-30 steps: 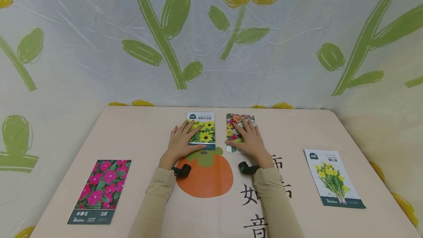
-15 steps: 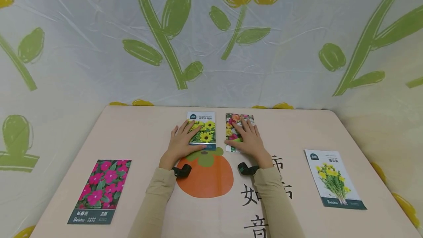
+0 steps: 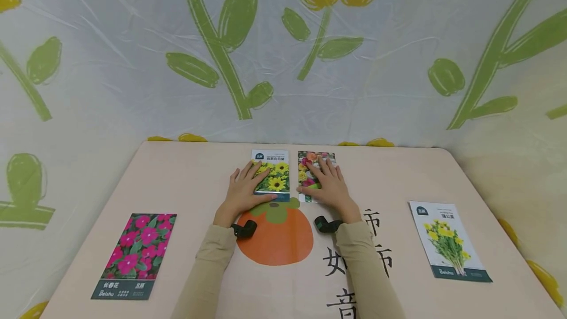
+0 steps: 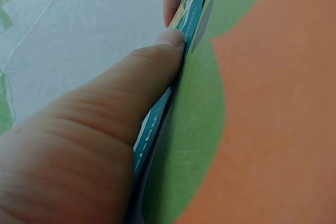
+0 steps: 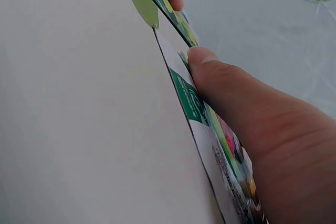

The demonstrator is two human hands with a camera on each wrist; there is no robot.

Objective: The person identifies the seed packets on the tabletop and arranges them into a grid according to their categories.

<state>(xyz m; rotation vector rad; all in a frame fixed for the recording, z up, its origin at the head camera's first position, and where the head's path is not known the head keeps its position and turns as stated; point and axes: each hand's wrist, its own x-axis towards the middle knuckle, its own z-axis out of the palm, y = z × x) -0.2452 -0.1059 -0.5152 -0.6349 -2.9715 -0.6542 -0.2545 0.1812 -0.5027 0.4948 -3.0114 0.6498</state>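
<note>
My left hand point(image 3: 242, 190) lies with spread fingers on a seed packet with yellow sunflowers point(image 3: 277, 183) near the table's far edge. In the left wrist view its thumb point(image 4: 142, 72) presses along the lower teal border of that packet point(image 4: 147, 140). Just to the right, my right hand point(image 3: 330, 188) rests flat, fingers fanned out, on a seed packet with multicoloured blooms point(image 3: 303, 176). The right wrist view has that thumb point(image 5: 226, 80) on the packet's white and green lower end point(image 5: 189, 98). A narrow gap separates the two packets; the hands partly cover both.
A seed packet with pink flowers point(image 3: 135, 250) lies at the left front of the table. Another with a bunch of yellow flowers point(image 3: 447, 240) is at the right. The pale tablecloth point(image 3: 190, 176) bears a printed orange persimmon point(image 3: 276, 240) and black characters. A flowered curtain point(image 3: 354, 97) hangs behind.
My right hand has slid slightly left with the multicoloured flower packet, narrowing the gap to the sunflower packet. The left hand stays on its packet.
</note>
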